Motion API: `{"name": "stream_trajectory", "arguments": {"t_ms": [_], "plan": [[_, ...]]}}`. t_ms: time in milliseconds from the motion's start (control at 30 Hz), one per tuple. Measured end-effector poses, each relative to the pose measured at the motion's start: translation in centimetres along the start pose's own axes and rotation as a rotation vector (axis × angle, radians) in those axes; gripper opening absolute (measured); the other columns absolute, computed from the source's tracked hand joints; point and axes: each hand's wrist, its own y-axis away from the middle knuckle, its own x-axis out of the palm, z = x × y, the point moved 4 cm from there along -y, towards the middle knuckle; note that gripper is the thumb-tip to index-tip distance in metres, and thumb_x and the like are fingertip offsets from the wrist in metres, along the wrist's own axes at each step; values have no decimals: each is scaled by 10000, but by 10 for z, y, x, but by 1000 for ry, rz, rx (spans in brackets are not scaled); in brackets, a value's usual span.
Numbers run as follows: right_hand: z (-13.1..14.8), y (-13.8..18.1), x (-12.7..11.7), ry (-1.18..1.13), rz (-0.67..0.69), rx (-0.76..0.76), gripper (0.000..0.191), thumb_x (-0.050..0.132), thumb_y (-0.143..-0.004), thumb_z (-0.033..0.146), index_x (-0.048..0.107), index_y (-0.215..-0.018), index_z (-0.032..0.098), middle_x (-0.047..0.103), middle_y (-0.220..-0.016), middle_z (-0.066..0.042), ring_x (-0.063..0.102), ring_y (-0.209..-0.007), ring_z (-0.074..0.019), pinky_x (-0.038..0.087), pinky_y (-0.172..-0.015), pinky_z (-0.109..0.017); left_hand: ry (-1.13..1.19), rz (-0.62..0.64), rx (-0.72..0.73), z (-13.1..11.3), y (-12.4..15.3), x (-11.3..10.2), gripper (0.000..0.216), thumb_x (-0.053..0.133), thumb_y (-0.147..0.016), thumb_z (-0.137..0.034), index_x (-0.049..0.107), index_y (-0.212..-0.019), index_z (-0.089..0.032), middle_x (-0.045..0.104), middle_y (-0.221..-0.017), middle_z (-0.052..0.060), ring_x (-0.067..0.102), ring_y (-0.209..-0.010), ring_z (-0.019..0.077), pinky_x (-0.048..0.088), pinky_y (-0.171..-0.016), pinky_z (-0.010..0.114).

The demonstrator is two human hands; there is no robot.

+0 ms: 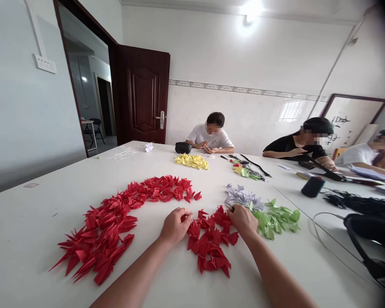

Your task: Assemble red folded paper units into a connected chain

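Observation:
My left hand [177, 226] rests on the white table with its fingers closed in a pinch, at the left edge of a small heap of red folded paper cranes [211, 241]. Whatever the pinch holds is hidden. On the heap's other side my right hand [244, 220] is closed around a thin metal tool [229, 207]; only its tip shows, so its kind is unclear. A long curved band of red paper cranes [115, 214] lies to the left. Just beyond my right hand are pale purple cranes [242, 196], and to its right, light green cranes [277, 219].
Yellow folded paper pieces [191, 161] and a black case [183, 147] lie farther back. A black thread spool [313, 187], dark tassels [362, 205] and a black strapped object [372, 239] are on the right. Several people sit across the table [154, 273].

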Motion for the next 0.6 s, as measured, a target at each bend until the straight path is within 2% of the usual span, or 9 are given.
{"name": "stream_trajectory", "arguments": {"t_ms": [233, 333, 400, 467, 500, 600], "plan": [[4, 2, -17, -206, -134, -36, 256, 443, -771, 348, 589, -662, 168, 585, -663, -64, 518, -616, -175, 312, -510, -248, 56, 1, -47, 2, -2, -2, 201, 504, -747, -313, 635, -846, -196, 663, -921, 61, 614, -859, 193, 479, -758, 318], [19, 11, -28, -338, -165, -108, 348, 390, -813, 421, 573, -680, 157, 524, -583, -19, 445, -534, -124, 302, -484, -227, 89, -168, 9, -2, -2, -11, 230, 501, -756, -304, 620, -916, -191, 652, -968, 68, 590, -924, 198, 462, -803, 343], [37, 24, -33, -513, -141, -162, 393, 377, -812, 483, 572, -720, 154, 472, -539, 13, 376, -469, -96, 292, -448, -215, 116, -258, 67, -9, 0, -18, 241, 506, -761, -305, 608, -948, -193, 637, -1010, 72, 563, -978, 203, 450, -821, 350], [58, 42, -33, -951, -25, -203, 378, 495, -743, 515, 568, -736, 144, 432, -523, 32, 314, -434, -77, 267, -415, -212, 203, -225, 75, -17, 4, -19, 265, 520, -763, -321, 592, -986, -197, 623, -1038, 75, 557, -983, 201, 463, -787, 333], [67, 52, -32, -1084, 33, -217, 367, 542, -713, 512, 564, -728, 145, 416, -520, 39, 297, -431, -70, 262, -410, -209, 276, -177, 57, -21, 6, -17, 289, 527, -765, -330, 578, -1018, -199, 619, -1039, 76, 564, -966, 195, 473, -761, 319], [89, 76, -26, -1252, 173, -276, 340, 602, -686, 490, 545, -693, 155, 406, -531, 43, 302, -452, -65, 270, -417, -200, 528, -19, -5, -31, 13, -7, 374, 558, -757, -333, 515, -1103, -198, 618, -1001, 74, 596, -881, 172, 495, -717, 292]]}}
